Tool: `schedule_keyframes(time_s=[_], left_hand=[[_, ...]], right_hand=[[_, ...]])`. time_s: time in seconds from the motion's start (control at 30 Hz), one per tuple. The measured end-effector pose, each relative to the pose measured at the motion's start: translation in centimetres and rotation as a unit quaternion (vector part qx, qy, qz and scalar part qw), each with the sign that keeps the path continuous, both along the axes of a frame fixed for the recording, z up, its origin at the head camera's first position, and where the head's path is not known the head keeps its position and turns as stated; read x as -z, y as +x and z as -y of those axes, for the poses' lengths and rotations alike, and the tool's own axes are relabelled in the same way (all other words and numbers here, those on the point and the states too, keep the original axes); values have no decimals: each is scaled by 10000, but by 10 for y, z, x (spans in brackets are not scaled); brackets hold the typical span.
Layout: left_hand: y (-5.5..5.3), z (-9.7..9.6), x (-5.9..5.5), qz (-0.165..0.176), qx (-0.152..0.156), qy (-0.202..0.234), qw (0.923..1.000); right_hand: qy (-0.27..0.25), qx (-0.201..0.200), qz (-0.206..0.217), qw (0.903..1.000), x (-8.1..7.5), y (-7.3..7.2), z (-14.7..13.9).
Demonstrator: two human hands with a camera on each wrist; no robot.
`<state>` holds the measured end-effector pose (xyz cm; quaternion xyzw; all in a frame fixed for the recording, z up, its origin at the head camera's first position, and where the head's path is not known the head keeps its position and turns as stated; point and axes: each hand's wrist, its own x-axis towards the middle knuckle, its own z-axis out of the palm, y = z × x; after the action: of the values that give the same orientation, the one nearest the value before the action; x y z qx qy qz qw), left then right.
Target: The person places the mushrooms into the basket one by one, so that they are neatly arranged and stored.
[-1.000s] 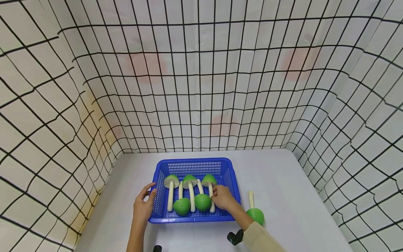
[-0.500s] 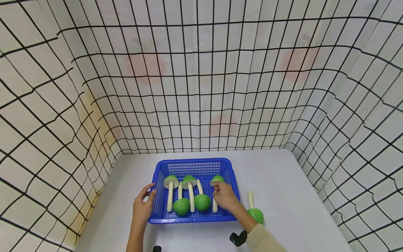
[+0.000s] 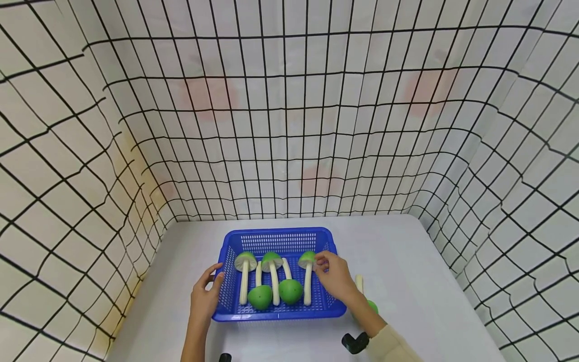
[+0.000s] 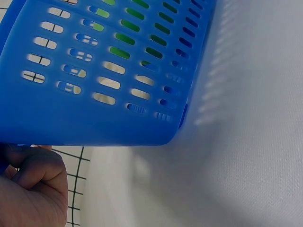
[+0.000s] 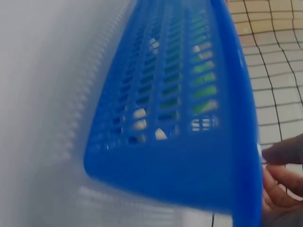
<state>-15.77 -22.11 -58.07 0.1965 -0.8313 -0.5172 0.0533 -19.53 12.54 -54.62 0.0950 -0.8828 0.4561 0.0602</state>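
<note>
A blue plastic basket [image 3: 279,315] holds several toy mushrooms with green caps and pale stems, laid side by side with caps alternating far and near. My left hand [image 3: 206,296] grips the basket's left rim between thumb and fingers; the left wrist view shows the curled fingers [image 4: 40,172] at that rim. My right hand [image 3: 336,276] is over the basket's right side, its fingertips right at the cap of the rightmost mushroom [image 3: 307,286]. That mushroom lies with its cap at the far side and its stem toward me. The fingers are loosely bent, not wrapped around the stem.
One more mushroom [image 3: 359,282] lies on the white table [image 3: 407,281] right of the basket, partly hidden by my right forearm. Walls with black netting [image 3: 296,146] enclose the table at the back and both sides.
The rightmost mushroom has shifted slightly right from its neighbours. My right hand has let go of its stem and moved right and back toward its cap. The left hand stays on the rim.
</note>
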Motion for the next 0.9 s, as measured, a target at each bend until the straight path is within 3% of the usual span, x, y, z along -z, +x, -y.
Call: schedule_keyframes(time_s=[0.13,0.5,0.9], left_hand=[[0,0,0,-35,38,-32,10000],[1,0,-1,-96,61,-73,9999],[2,0,1,-95,65,-89,9999]], right_hand=[[-88,62,201,9997,-3,-2,-13],[-29,365,241,9990,-8,-8,-54],[265,631,116,9976,7,-8,-87]])
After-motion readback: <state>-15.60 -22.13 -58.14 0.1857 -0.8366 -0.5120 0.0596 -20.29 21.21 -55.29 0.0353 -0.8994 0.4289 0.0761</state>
